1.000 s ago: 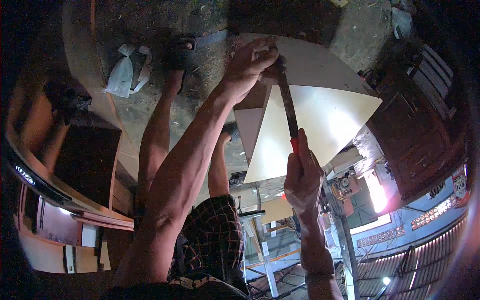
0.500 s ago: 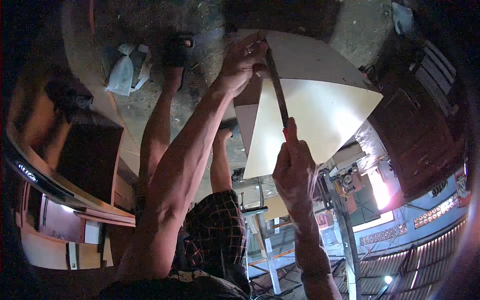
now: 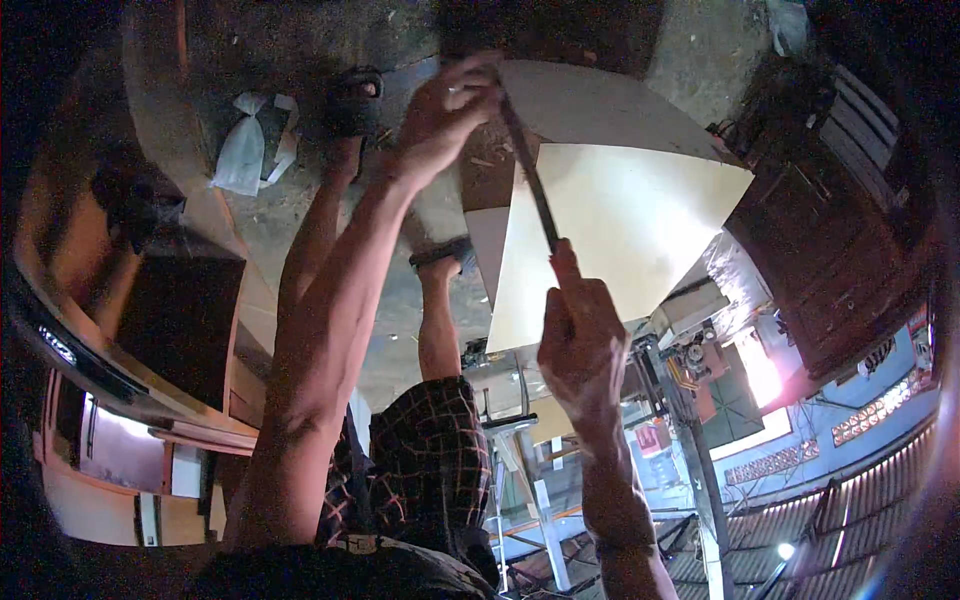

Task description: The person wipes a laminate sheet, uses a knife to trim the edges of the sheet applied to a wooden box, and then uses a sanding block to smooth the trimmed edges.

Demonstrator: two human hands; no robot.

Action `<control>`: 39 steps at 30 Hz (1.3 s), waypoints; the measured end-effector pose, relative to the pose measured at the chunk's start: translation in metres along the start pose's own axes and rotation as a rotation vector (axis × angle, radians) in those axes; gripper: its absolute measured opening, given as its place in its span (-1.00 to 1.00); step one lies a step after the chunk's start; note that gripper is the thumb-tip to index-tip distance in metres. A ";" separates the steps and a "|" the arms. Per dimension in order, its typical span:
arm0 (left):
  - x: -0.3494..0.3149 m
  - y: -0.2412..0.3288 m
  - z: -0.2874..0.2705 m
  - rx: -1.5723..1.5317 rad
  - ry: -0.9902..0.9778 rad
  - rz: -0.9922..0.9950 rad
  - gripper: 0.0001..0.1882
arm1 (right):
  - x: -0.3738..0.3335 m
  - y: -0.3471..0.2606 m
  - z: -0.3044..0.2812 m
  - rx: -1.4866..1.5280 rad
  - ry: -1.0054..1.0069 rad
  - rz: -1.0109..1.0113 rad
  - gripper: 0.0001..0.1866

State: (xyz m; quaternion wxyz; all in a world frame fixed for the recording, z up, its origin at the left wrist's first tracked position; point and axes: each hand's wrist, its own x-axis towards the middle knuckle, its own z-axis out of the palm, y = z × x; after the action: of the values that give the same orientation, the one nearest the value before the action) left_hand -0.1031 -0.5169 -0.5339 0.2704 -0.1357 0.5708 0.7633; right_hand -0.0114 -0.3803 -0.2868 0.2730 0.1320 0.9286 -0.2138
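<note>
A long, dark, flat file (image 3: 530, 175) with a reddish handle slants across a pale cream sheet (image 3: 630, 225). My right hand (image 3: 585, 340) is wrapped round the handle, near the sheet's lower middle. At the far end, my left hand (image 3: 440, 125) has its fingers closed on the file's tip, beyond the sheet's left edge. Beneath and behind the sheet a grey-brown board (image 3: 610, 105) shows. Whether the file touches the sheet's edge I cannot tell.
A tied white bag (image 3: 240, 150) lies on the floor at the left. My sandalled feet (image 3: 440, 262) stand left of the sheet. A dark brown panelled wooden piece (image 3: 820, 280) is at the right, and a wooden cabinet (image 3: 175, 320) at the left.
Both hands have shifted left with the file, the left hand the most. The file's far tip now sits further left. In the picture, the sheet appears slightly higher and further left.
</note>
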 end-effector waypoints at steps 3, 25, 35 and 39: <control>-0.004 -0.011 0.022 0.080 -0.019 0.055 -0.55 | -0.005 -0.003 -0.018 -0.030 -0.103 0.092 -0.48; 0.005 -0.126 0.030 0.118 0.267 0.267 -0.69 | 0.012 0.018 0.049 -0.654 -0.106 -0.137 -0.54; -0.009 -0.126 0.040 -0.353 0.137 0.383 -0.80 | -0.018 0.025 0.043 -0.522 -0.020 -0.243 -0.38; -0.003 -0.141 0.027 -0.153 0.231 0.379 -0.79 | -0.011 0.025 0.054 -0.422 0.017 -0.236 -0.50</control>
State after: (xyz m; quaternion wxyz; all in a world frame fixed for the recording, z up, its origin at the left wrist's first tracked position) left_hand -0.0182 -0.4636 -0.6362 0.0439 -0.1325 0.5538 0.8209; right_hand 0.0313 -0.3851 -0.3294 0.2600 -0.0359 0.9639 -0.0444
